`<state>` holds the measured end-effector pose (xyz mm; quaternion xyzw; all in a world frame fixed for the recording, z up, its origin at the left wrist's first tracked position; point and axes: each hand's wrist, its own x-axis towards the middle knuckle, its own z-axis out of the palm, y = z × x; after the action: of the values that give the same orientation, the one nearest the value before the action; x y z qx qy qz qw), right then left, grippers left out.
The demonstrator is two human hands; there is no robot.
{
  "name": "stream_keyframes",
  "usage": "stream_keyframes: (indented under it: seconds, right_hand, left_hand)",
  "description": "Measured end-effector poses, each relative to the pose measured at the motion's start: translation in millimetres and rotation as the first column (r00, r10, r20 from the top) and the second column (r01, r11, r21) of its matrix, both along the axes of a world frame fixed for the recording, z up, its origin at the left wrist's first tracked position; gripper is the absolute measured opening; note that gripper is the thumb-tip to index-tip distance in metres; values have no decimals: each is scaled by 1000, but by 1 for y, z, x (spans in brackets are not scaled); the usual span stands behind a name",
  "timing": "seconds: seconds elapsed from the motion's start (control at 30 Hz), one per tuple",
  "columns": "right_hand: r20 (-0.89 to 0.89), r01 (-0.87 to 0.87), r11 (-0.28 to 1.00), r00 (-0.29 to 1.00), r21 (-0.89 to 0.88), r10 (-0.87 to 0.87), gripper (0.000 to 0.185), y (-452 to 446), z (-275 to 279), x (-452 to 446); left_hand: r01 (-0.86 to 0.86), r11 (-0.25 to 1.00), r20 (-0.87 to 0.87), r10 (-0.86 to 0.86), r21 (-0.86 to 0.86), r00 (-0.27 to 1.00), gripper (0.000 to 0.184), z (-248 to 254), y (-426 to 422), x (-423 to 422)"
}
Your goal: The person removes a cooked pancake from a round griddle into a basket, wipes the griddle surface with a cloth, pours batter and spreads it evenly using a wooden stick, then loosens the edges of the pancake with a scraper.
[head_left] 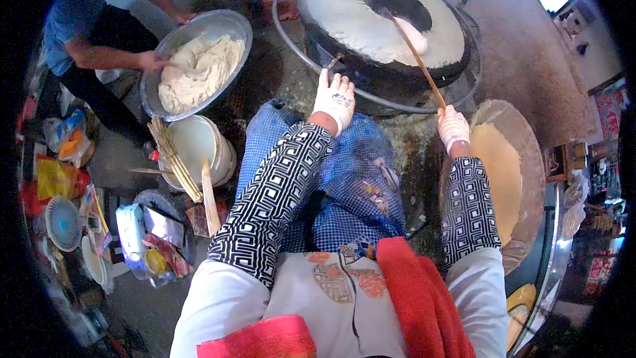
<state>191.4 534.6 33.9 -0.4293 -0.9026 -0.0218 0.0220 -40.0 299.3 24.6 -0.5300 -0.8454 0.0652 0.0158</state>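
Observation:
A white glove covers my right hand (pixel 454 127), which is closed round a long wooden stick (pixel 424 69). The stick's far end rests by a white lump of batter (pixel 411 34) on a large round griddle (pixel 318 46). Pale batter covers much of the griddle, with a dark bare patch near its middle. My left hand (pixel 334 98), also gloved, is held near the metal ring (pixel 283 30) round the griddle, its fingers apart and nothing seen in it.
At the upper left a person (pixel 86 33) works dough in a metal basin (pixel 246 46). Below it stands a white bucket (pixel 226 156) with a straw brush (pixel 173 156). On the right is a wide basin of yellowish batter (pixel 500 179). Packages lie at the left.

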Motion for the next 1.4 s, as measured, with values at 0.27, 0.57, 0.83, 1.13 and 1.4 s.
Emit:
stream_keyframes:
  seconds: [0.27,0.57,0.83,1.13,1.4]
  right_hand:
    - [-17,15,1000,1000,-4,-15,36,42,-8,4]
    - [-260,-59,997,963,46,69,26,57,-32,22]
    - [-40,-8,991,999,-131,2,36,55,2,26]
    - [-89,39,985,995,-168,-54,32,52,6,13]
    - [-90,-47,993,995,-106,37,33,57,-4,15]
  left_hand:
    - [4,977,-108,20,212,994,47,-24,-8,-30]
    - [-107,944,32,102,311,994,59,5,-27,-33]
    - [-218,949,28,217,226,976,54,-12,-27,-70]
    - [-93,974,143,64,207,988,62,8,-17,-16]
    - [23,969,66,-40,245,997,73,-19,-22,29]
